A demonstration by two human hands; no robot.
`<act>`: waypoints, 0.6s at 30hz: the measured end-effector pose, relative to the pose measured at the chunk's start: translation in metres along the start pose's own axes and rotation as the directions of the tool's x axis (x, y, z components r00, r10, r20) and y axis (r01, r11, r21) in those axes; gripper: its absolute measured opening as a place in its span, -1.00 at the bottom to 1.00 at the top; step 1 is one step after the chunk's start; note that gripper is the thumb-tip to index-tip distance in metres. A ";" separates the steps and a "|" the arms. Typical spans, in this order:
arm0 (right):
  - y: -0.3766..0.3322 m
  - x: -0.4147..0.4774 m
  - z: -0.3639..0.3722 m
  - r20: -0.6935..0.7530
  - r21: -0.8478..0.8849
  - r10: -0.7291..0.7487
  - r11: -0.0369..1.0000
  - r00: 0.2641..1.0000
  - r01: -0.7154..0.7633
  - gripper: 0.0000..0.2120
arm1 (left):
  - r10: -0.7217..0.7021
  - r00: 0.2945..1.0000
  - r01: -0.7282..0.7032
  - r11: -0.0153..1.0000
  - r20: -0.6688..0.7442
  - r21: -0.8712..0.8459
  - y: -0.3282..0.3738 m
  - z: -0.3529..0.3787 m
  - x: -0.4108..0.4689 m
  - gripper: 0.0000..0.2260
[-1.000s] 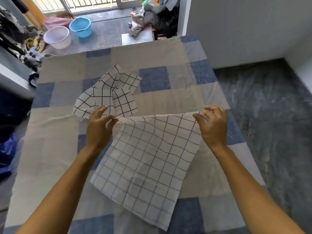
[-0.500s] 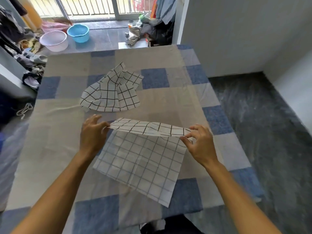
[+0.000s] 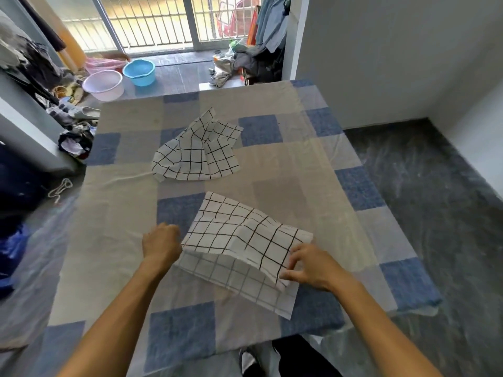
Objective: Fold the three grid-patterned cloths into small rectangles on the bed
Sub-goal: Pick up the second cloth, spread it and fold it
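A white cloth with a black grid (image 3: 245, 240) lies near the front of the bed (image 3: 285, 170), its far half folded back over the near half. My left hand (image 3: 161, 243) grips the left corner of the folded-over edge. At the right corner my right hand (image 3: 309, 265) pinches the same edge just above the lower layer. Farther back, a crumpled pile of grid-patterned cloth (image 3: 197, 152) rests on the bed; I cannot tell how many cloths are in it.
The bed has a beige and blue checked sheet. A grey wall (image 3: 381, 63) runs along its right side with dark floor (image 3: 435, 213) beside it. A pink basin (image 3: 103, 84), a blue basin (image 3: 139, 72) and heaped clothes (image 3: 253, 63) lie beyond the far end.
Both hands have drawn the cloth's far edge toward me and down, folding it over the near half. The view has tilted up and shows more of the room.
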State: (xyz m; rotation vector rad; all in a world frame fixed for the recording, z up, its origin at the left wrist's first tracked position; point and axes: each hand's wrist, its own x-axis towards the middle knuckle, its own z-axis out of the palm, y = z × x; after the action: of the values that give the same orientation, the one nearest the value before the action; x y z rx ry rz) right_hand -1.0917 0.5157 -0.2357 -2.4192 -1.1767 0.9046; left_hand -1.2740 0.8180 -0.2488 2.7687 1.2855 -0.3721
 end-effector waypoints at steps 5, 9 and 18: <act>0.001 0.008 -0.014 0.054 0.024 0.116 0.993 0.992 -0.117 -0.59 | 0.049 0.990 -0.075 0.977 -0.133 -0.199 0.025 -0.010 0.023 -0.79; 0.019 0.031 -0.017 -0.075 0.068 0.155 0.986 0.985 -0.150 -0.67 | 0.198 0.973 -0.227 0.922 -0.122 -0.314 0.065 -0.009 0.037 -0.70; 0.046 0.090 0.025 -0.064 0.082 0.148 0.986 0.987 -0.142 -0.45 | 0.362 0.930 -0.341 0.913 0.058 -0.224 0.126 0.035 0.060 -0.47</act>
State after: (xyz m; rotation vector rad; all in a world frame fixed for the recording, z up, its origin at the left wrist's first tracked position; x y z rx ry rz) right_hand -1.0387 0.5582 -0.3147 -2.4781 -0.9340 0.8824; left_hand -1.1477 0.7750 -0.3030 2.6847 0.7306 -0.3196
